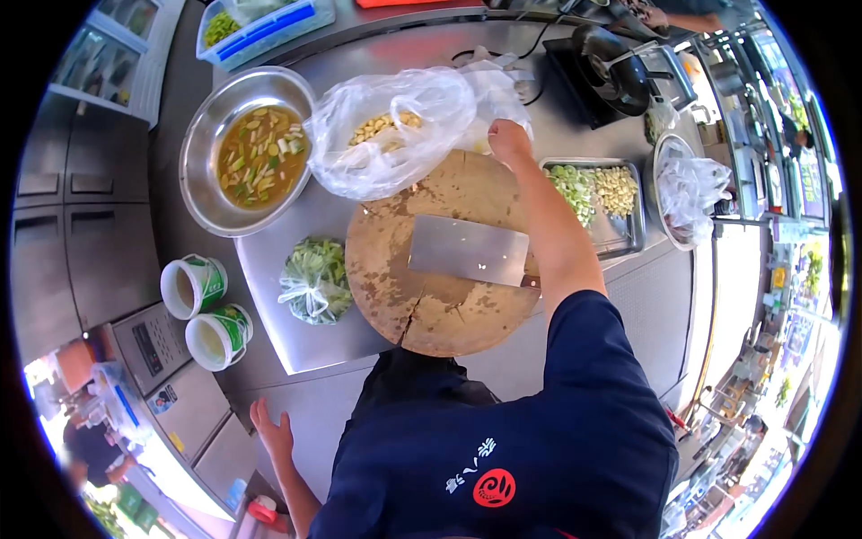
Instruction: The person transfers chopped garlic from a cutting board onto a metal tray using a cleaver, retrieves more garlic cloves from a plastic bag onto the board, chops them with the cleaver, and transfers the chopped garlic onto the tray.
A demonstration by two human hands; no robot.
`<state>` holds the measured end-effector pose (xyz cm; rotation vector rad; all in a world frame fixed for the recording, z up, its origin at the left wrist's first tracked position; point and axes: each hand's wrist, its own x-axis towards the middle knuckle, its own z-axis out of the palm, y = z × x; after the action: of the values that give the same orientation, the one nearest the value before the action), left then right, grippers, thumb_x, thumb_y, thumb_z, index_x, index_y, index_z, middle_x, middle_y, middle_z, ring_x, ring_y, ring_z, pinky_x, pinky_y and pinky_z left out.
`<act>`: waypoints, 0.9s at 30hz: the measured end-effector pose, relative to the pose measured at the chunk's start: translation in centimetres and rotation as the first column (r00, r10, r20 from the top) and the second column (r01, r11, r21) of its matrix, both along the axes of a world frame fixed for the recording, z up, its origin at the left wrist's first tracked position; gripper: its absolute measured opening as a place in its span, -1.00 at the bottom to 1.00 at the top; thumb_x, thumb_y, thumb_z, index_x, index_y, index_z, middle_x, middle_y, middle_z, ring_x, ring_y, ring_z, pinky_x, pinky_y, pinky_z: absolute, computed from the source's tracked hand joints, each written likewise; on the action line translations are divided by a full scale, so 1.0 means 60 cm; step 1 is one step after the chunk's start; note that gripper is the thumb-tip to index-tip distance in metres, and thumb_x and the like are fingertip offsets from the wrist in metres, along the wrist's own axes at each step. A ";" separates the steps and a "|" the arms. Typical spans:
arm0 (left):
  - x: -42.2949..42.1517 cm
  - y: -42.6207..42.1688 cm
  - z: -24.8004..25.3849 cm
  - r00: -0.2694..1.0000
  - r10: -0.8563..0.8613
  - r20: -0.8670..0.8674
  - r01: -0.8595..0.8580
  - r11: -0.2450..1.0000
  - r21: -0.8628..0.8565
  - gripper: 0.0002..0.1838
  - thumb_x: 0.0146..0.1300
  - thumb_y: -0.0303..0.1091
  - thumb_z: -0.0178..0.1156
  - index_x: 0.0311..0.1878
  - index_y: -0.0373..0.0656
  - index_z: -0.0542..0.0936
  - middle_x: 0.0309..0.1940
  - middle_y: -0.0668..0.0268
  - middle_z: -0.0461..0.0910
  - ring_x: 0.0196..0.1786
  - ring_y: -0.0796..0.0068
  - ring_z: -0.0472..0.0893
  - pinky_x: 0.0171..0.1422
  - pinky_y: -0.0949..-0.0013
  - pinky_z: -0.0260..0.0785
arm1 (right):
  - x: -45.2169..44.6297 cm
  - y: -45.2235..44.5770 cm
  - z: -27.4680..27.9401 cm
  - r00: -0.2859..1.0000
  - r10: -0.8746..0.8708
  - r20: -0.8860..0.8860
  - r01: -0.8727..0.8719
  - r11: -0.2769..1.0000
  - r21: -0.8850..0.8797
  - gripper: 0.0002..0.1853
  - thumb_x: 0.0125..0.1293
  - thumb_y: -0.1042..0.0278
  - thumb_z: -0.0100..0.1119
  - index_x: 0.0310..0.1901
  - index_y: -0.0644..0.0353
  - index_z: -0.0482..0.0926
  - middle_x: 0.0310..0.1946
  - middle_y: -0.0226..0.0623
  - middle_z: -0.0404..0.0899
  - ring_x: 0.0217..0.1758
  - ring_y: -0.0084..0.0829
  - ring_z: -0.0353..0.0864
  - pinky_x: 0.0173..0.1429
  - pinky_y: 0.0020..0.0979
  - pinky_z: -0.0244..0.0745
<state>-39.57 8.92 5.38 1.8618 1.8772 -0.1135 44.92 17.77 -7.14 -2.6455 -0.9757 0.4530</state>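
Observation:
My right hand (510, 142) reaches past the round wooden chopping board (386, 278), its fingers closed at the edge of a clear plastic bag (498, 99). What those fingers hold, if anything, cannot be made out. A wide cleaver (469, 250) lies flat on the board, its handle partly under my right forearm. Left of my right hand, a larger clear bag (395, 166) holds pale yellow pieces (382, 128). My left hand (272, 429) is low at the left, away from the table, fingers apart and empty. A knotted bag of green vegetables (316, 278) sits left of the board.
A steel bowl (199, 171) of vegetables in liquid is at the left. Right of the board is a metal tray (637, 216) of chopped pieces. A wok (611, 72) and another person's hand (657, 18) are at the back right. Two buckets (180, 292) (208, 341) stand lower left.

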 end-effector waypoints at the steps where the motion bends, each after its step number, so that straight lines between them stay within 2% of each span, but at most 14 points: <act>1: 0.010 0.010 -0.002 1.000 -0.012 0.004 0.012 1.000 0.002 -0.26 0.20 -0.47 0.41 0.49 -0.26 0.45 0.56 -0.14 0.29 0.58 -0.23 0.35 0.66 -0.06 0.23 | 0.000 -0.005 0.019 1.000 -0.025 -0.013 0.027 0.994 0.110 -0.84 0.32 0.29 0.26 -0.17 0.08 0.77 -0.18 -0.02 0.81 -0.05 0.02 0.81 0.08 -0.04 0.67; 4: 0.032 0.032 0.002 0.999 -0.023 0.041 0.023 1.000 0.002 -0.25 0.20 -0.47 0.42 0.49 -0.24 0.45 0.57 -0.13 0.29 0.59 -0.22 0.34 0.67 -0.06 0.23 | 0.062 -0.072 0.068 0.992 -0.010 0.130 -0.027 0.958 0.284 -0.82 0.30 0.31 0.24 -0.14 0.10 0.76 -0.17 0.01 0.79 -0.05 0.07 0.79 0.06 -0.05 0.65; 6: 0.059 0.050 0.012 0.997 -0.070 -0.014 0.069 0.997 -0.039 -0.25 0.21 -0.44 0.44 0.50 -0.22 0.45 0.58 -0.15 0.28 0.60 -0.23 0.33 0.68 -0.05 0.22 | 0.121 -0.128 0.111 0.969 -0.093 0.230 0.021 0.955 0.296 -0.74 0.29 0.43 0.24 -0.01 0.05 0.76 -0.19 0.05 0.77 -0.03 0.13 0.77 0.10 -0.02 0.65; 7: 0.066 0.055 0.016 0.997 -0.078 0.003 0.078 0.996 -0.031 -0.25 0.22 -0.43 0.44 0.51 -0.21 0.45 0.58 -0.15 0.28 0.60 -0.23 0.32 0.68 -0.04 0.22 | 0.131 -0.138 0.152 0.946 -0.095 0.309 0.066 0.993 0.101 -0.63 0.33 0.41 0.24 0.17 -0.01 0.71 -0.06 0.14 0.74 0.06 0.21 0.75 0.19 0.07 0.65; 8: 0.071 0.065 0.013 0.995 -0.095 0.026 0.096 0.995 -0.026 -0.25 0.23 -0.42 0.44 0.51 -0.20 0.45 0.58 -0.16 0.28 0.61 -0.23 0.32 0.68 -0.03 0.22 | 0.123 -0.156 0.173 0.896 -0.145 0.419 0.094 0.986 0.140 -0.50 0.37 0.41 0.22 0.34 -0.10 0.63 0.02 0.14 0.74 0.11 0.23 0.73 0.21 0.06 0.64; 10: 0.074 0.077 -0.008 0.993 -0.116 0.024 0.116 0.993 0.002 -0.26 0.23 -0.42 0.44 0.51 -0.19 0.45 0.58 -0.16 0.28 0.60 -0.24 0.32 0.68 -0.03 0.23 | 0.104 -0.153 0.197 0.863 -0.160 0.480 0.081 0.980 0.180 -0.46 0.37 0.39 0.24 0.40 -0.07 0.61 0.08 0.14 0.73 0.17 0.21 0.71 0.25 0.03 0.63; 12: 0.074 0.076 -0.005 0.992 -0.122 0.014 0.121 0.993 0.014 -0.26 0.24 -0.41 0.44 0.51 -0.19 0.46 0.57 -0.16 0.28 0.60 -0.24 0.32 0.67 -0.03 0.24 | 0.061 -0.146 0.194 0.991 -0.068 0.118 0.030 0.955 0.295 -0.44 0.40 0.27 0.32 0.43 0.11 0.57 0.12 0.13 0.72 0.22 0.20 0.69 0.30 -0.01 0.61; 14: 0.098 0.086 0.000 0.983 -0.165 0.076 0.163 0.986 0.029 -0.29 0.26 -0.42 0.43 0.49 -0.19 0.47 0.57 -0.16 0.29 0.59 -0.25 0.34 0.66 -0.04 0.26 | -0.029 -0.105 0.172 0.917 0.090 -0.387 0.053 0.938 0.344 -0.41 0.44 0.11 0.38 0.37 0.31 0.57 0.13 0.15 0.71 0.21 0.19 0.69 0.34 0.00 0.58; 18: 0.099 0.091 0.007 0.988 -0.140 0.067 0.136 0.989 0.063 -0.30 0.26 -0.41 0.43 0.49 -0.19 0.47 0.57 -0.16 0.29 0.58 -0.25 0.34 0.64 -0.05 0.28 | -0.190 0.004 0.197 0.926 0.017 -0.377 0.127 0.927 0.354 -0.34 0.45 0.00 0.40 0.36 0.37 0.54 0.20 0.14 0.67 0.28 0.17 0.65 0.40 -0.02 0.54; 20: 0.084 0.083 0.026 0.990 -0.131 0.056 0.126 0.988 0.090 -0.30 0.26 -0.43 0.42 0.49 -0.21 0.46 0.57 -0.14 0.31 0.59 -0.22 0.35 0.65 -0.02 0.26 | -0.256 0.035 0.250 0.991 0.065 0.117 -0.121 0.806 0.580 -0.29 0.43 0.00 0.44 0.39 0.36 0.48 0.33 0.18 0.56 0.39 0.16 0.55 0.47 -0.05 0.47; 21: 0.076 0.078 0.026 0.994 -0.100 0.046 0.096 0.992 0.084 -0.30 0.26 -0.43 0.42 0.49 -0.21 0.46 0.57 -0.14 0.31 0.59 -0.22 0.35 0.65 -0.02 0.26 | -0.289 0.051 0.272 0.990 0.118 0.080 -0.142 0.806 0.574 -0.23 0.37 0.01 0.50 0.44 0.32 0.43 0.41 0.18 0.46 0.54 0.15 0.40 0.55 -0.04 0.40; 22: 0.066 0.076 0.025 0.996 -0.080 0.045 0.078 0.995 0.061 -0.30 0.27 -0.42 0.42 0.48 -0.20 0.46 0.56 -0.15 0.31 0.59 -0.23 0.35 0.65 -0.02 0.26 | -0.314 0.063 0.279 0.986 0.150 0.068 -0.162 0.803 0.573 -0.23 0.37 0.01 0.50 0.44 0.32 0.43 0.41 0.18 0.46 0.54 0.15 0.40 0.55 -0.04 0.40; 24: 0.024 0.051 0.031 0.999 -0.036 0.035 0.035 0.999 0.036 -0.31 0.27 -0.42 0.42 0.48 -0.20 0.46 0.56 -0.15 0.31 0.58 -0.23 0.35 0.65 -0.02 0.27 | -0.370 0.088 0.287 0.887 0.197 0.417 -0.406 0.762 0.504 -0.23 0.33 0.03 0.53 0.43 0.28 0.45 0.40 0.18 0.48 0.58 0.17 0.34 0.58 0.07 0.33; 27: -0.023 0.048 0.007 0.999 -0.005 0.049 0.002 0.999 0.052 -0.30 0.26 -0.42 0.42 0.49 -0.19 0.47 0.55 -0.14 0.32 0.58 -0.23 0.36 0.65 -0.02 0.27 | -0.437 0.111 0.267 0.850 0.403 0.339 -0.521 0.738 0.429 -0.22 0.29 0.06 0.55 0.46 0.18 0.45 0.39 0.10 0.51 0.65 0.18 0.23 0.60 0.19 0.26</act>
<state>-40.98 11.81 5.83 1.8854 1.8606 -0.0201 18.71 24.41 8.88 -1.9808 -1.5937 -0.0291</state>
